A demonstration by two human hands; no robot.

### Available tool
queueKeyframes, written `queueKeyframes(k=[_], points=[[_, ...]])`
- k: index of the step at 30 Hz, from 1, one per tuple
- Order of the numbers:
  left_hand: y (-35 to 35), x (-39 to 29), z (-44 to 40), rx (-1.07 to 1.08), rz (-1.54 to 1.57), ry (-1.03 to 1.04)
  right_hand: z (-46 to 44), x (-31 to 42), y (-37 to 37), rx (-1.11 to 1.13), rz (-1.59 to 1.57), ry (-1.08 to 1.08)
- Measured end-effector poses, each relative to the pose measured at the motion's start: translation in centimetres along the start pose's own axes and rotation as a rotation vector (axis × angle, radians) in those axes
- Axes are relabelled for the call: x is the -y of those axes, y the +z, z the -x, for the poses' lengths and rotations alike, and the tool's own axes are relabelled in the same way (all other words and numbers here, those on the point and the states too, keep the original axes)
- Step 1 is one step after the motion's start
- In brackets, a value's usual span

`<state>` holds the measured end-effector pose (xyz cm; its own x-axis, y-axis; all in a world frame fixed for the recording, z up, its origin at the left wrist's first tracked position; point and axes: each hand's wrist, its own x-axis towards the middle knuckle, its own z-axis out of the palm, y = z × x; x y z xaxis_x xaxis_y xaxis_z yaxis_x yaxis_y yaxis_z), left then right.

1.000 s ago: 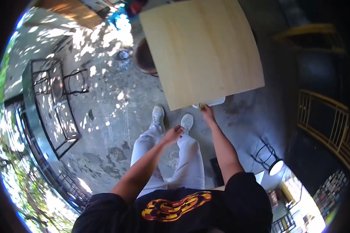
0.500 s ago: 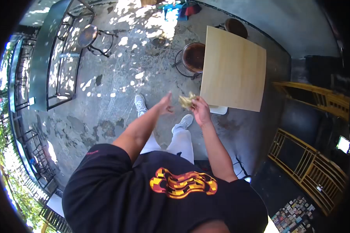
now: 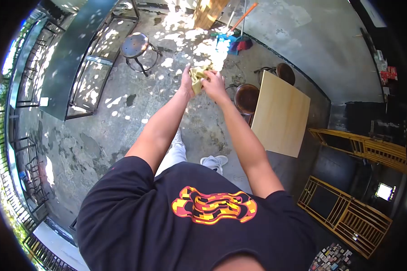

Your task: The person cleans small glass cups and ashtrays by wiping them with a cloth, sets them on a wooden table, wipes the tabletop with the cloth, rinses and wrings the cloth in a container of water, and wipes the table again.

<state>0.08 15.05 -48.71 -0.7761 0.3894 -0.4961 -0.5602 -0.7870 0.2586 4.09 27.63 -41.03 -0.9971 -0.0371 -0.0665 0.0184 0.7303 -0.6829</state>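
Note:
Out in front of me a crumpled, pale yellow-green cloth (image 3: 196,80) is held between both hands above the floor. My left hand (image 3: 186,82) is closed on the cloth's left side, its thumb pointing up. From the right, my right hand (image 3: 214,86) grips the same cloth with bent fingers. Part of the cloth hangs down between the hands, and some fingertips are hidden by it.
Right of my arms stands a light wooden tabletop (image 3: 282,115), with a round brown stool (image 3: 247,98) beside it. Ahead left are a metal stool (image 3: 134,45) and a long dark table (image 3: 77,58). A blue dustpan (image 3: 226,44) and a red broom (image 3: 244,44) are by the wall.
Both hands have moved forward, away from my body. The cloth was in my right hand alone with my left hand apart; now both hands hold it. My view and feet have shifted.

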Motion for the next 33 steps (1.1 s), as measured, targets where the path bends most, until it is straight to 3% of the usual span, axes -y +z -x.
queueKeyframes(k=[5, 8, 9, 17, 20, 22, 23, 27, 30, 31, 33], points=[[-2.9, -4.3, -5.7, -0.036, -0.100, -0.020, -3.8, 3.6, 2.9, -0.045, 0.503, -0.101], [-2.1, -7.0, -5.1, -0.162, -0.124, 0.058, -4.0, 6.4, 2.4, -0.122, 0.047, 0.013], [-1.7, -7.9, -4.6, -0.209, -0.156, 0.095, -3.7, 7.1, 2.4, -0.202, 0.029, 0.034], [-0.2, -10.3, -4.1, -0.354, -0.202, 0.261, -4.2, 4.6, 4.6, 0.360, -0.617, 0.371], [2.4, -10.2, -1.7, -0.434, -0.205, 0.310, -3.1, 5.9, 3.4, 0.462, -0.971, 0.579], [2.6, -10.0, -2.7, -0.450, -0.200, 0.416, -3.0, 6.1, 3.0, 0.513, -1.071, 0.558], [2.6, -9.9, -2.9, -0.397, -0.245, 0.370, -3.1, 6.3, 2.8, 0.525, -1.128, 0.548], [2.0, -7.5, -3.2, -0.356, -0.585, 0.274, -4.5, 5.6, 3.7, 0.479, -1.314, 0.486], [1.5, -4.8, -1.3, -0.233, -1.203, 0.457, -5.5, 4.9, 4.6, 0.477, -1.410, 0.548], [-0.3, -5.9, -3.0, -0.125, -1.635, 0.539, -5.5, 4.8, 5.1, 0.438, -1.430, 0.530], [4.1, -6.6, 3.3, -0.286, -1.954, 0.411, -5.0, 5.6, 5.1, 0.377, -1.548, 0.569]])
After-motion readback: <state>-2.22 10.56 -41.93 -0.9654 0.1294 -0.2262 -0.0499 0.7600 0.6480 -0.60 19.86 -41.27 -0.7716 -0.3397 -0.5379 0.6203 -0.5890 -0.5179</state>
